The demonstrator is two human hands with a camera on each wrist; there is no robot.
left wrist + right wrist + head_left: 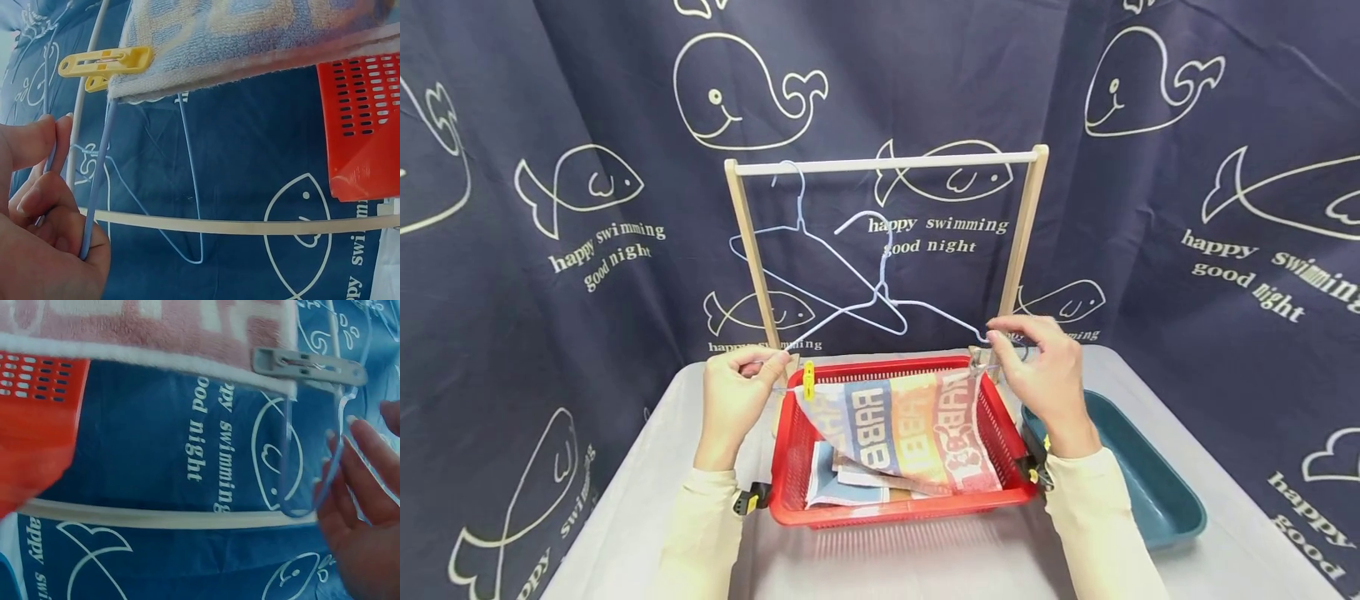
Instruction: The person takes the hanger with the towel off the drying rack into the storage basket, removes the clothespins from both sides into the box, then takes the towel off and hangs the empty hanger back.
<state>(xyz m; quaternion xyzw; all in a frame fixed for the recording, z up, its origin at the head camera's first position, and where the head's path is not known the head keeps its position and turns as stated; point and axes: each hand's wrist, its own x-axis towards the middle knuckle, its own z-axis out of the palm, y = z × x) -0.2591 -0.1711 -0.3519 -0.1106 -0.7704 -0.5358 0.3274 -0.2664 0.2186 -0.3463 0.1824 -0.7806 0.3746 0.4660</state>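
Observation:
A light-blue wire hanger is held up in front of the rack, its hook uppermost. From its lower bar hangs a striped towel with large letters. A yellow clothespin fastens the towel's left corner, and a grey clothespin its right corner. My left hand pinches the hanger's left end between thumb and fingers. At the right end, my right hand touches the wire with extended fingers, the thumb standing apart in the right wrist view. The towel's lower part overlaps the red basket.
More folded cloths lie inside the basket. Behind it stands a wooden rack with a white bar, where another blue hanger hangs at the left. A teal basin sits on the white table to the right.

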